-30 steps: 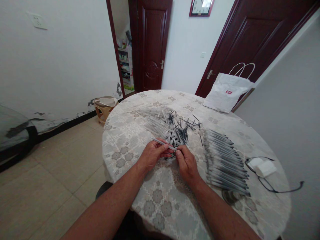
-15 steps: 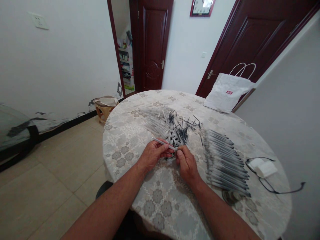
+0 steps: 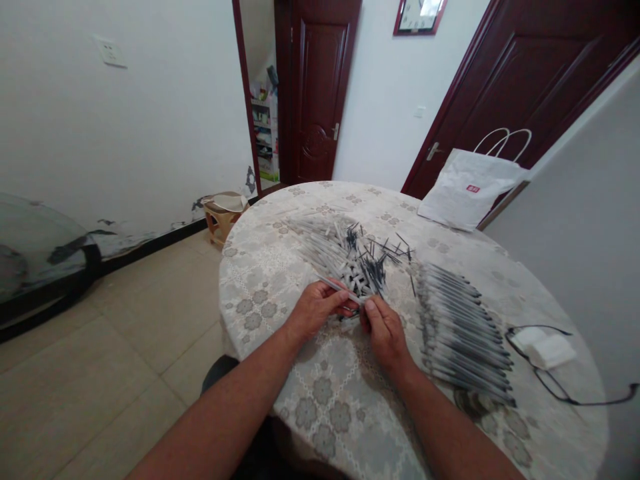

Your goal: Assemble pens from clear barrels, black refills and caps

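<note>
Between the thumb and fingers of my left hand [image 3: 323,307] lies a slim whitish pen barrel [image 3: 331,285], slanting down to the right. My right hand [image 3: 385,330] is closed at the barrel's right end, with thumb and fingers pinched together; any small part inside them is hidden. Just beyond my hands spreads a heap of loose white pen barrels [image 3: 320,248] and short light pieces [image 3: 354,275]. Thin black refills [image 3: 374,270] lie mixed in at its right side. To the right of my right hand, many dark-and-clear pens [image 3: 465,330] lie side by side in a row.
The round table has a flowered cloth [image 3: 320,407]. Black-framed glasses [image 3: 553,393] and folded white tissue [image 3: 550,350] lie at its right edge. A white paper bag [image 3: 470,190] stands at the back right. A small stool [image 3: 223,217] is on the floor at left.
My view has turned slightly left, so everything appears further right. Both hands stay together at the pen barrel, with hardly any change in grip.
</note>
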Action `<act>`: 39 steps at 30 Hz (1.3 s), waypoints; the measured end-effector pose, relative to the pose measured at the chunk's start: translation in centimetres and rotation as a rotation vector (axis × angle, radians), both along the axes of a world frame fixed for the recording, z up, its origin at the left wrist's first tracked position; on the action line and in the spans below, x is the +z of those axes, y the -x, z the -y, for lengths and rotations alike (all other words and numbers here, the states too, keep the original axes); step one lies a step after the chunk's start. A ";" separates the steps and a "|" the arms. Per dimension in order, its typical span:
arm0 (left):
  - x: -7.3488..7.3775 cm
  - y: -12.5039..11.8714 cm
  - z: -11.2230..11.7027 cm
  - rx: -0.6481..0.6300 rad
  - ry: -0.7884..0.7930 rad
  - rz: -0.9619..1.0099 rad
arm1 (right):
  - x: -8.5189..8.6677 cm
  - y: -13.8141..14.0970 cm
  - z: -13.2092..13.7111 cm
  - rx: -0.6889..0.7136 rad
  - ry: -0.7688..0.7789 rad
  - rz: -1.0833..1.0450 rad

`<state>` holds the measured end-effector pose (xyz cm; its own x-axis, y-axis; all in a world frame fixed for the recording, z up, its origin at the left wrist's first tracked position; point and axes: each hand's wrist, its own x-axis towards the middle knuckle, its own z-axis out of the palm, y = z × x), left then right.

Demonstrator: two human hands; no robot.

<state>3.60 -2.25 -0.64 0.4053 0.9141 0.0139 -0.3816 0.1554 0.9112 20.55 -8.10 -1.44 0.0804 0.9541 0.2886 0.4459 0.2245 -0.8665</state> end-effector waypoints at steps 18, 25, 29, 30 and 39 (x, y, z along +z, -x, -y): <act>0.0 2.8 -1.9 0.622 -0.489 -0.634 | -0.3 -1.5 -1.0 -0.249 -0.147 -0.039; 0.1 3.1 -1.2 0.484 -0.549 -0.831 | -0.3 -1.5 -1.2 -0.273 -0.156 -0.076; 0.0 5.2 -0.9 0.469 -0.512 -0.958 | -0.3 -1.5 -1.2 -0.286 -0.178 -0.058; -0.1 5.8 -0.7 0.474 -0.494 -0.995 | -0.3 -1.5 -1.2 -0.288 -0.181 -0.051; -0.4 7.2 0.9 0.402 -0.489 -1.181 | -0.3 -1.4 -1.0 -0.255 -0.191 -0.019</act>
